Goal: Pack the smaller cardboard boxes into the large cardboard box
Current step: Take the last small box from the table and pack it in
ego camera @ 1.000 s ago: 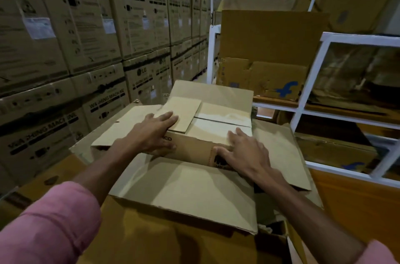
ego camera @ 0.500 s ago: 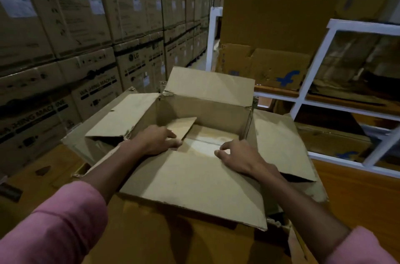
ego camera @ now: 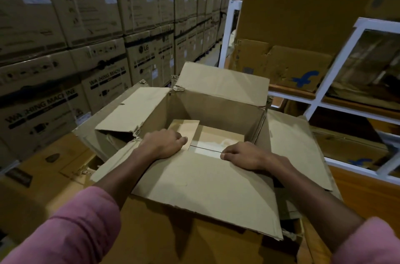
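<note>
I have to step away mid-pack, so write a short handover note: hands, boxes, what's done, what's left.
Left hand and right hand: both reach over the near edge into the large cardboard box, fingers curled down onto the smaller box; the grip itself is hidden.
Boxes: the smaller box sits low inside, one top flap raised. The large box's four flaps are open.
Done: one smaller box is in.
Left: let go, withdraw both hands, add further smaller boxes; none are visible outside.
</note>
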The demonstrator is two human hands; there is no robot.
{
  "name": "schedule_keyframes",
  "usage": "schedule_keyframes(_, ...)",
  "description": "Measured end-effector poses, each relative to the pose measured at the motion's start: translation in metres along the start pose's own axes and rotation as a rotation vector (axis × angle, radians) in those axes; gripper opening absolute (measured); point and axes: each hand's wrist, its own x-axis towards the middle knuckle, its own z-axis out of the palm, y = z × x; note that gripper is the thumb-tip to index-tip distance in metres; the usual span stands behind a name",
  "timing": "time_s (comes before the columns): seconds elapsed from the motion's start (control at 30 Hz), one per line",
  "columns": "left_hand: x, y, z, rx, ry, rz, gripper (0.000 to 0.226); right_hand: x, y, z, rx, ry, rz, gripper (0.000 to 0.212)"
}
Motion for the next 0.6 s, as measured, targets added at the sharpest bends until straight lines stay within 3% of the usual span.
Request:
schedule_keyframes(0.23, -0.008, 0.005, -0.004, 0.015, 0.01, -0.027, 0.046, 0.04, 0.001, -0.004, -0.267, -0.115, -0.108, 0.049)
schedule_keyframes(0.37, -0.011, 0.008, -0.004, 0.027, -0.013, -0.051, 0.044, 0.062, -0.003, -0.005, -0.322, -0.236, -0.15, 0.05)
schedule_keyframes(0.6, 0.0, 0.017, -0.015, 0.021, -0.14, -0.101, 0.042, 0.092, -0.005, -0.002, -0.354, -0.294, -0.208, 0.059)
